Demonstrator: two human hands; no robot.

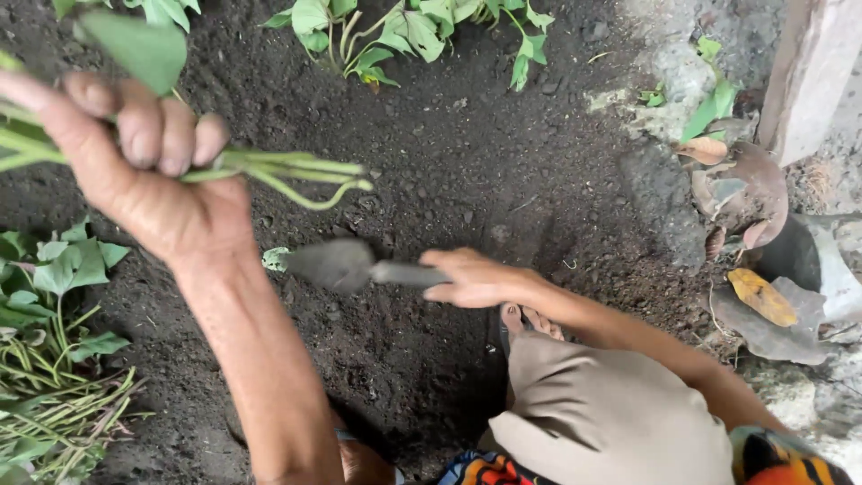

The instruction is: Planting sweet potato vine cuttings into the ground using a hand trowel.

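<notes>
**Hands over dark garden soil, cuttings in one, trowel in the other**

From the head camera I look straight down at an outdoor patch of dark, crumbly soil (467, 162), loose and lumpy, with small pebbles scattered through it. It fills most of the view.

My left hand (153, 171) is raised over the left of the patch, its fingers (162, 135) clamped together around a bundle of green cuttings (287, 175). The cut stem ends stick out to the right of the fist, and one leaf rises above the knuckles at the top left.

My right hand (476, 280) is lower, near the middle, fingers closed on the handle of a small trowel (337, 265). The grey blade points left and sits just above or on the soil; the picture is blurred there, so I cannot tell whether it touches. A small scrap of pale green shows at the blade's left tip.

At the left edge a pile of more cuttings (54, 386) lies on the ground, leaves at the top and stems below. A row of leafy plants (404, 31) stands in the soil along the top edge.

To the right the soil gives way to rough grey stone or concrete (664, 63), with dry brown leaves (745, 193) and one yellow leaf (761, 296) lying on it. A pale post (813, 72) stands in the top right corner. My knee in beige cloth (611, 413) and some toes (530, 319) show at the bottom.
</notes>
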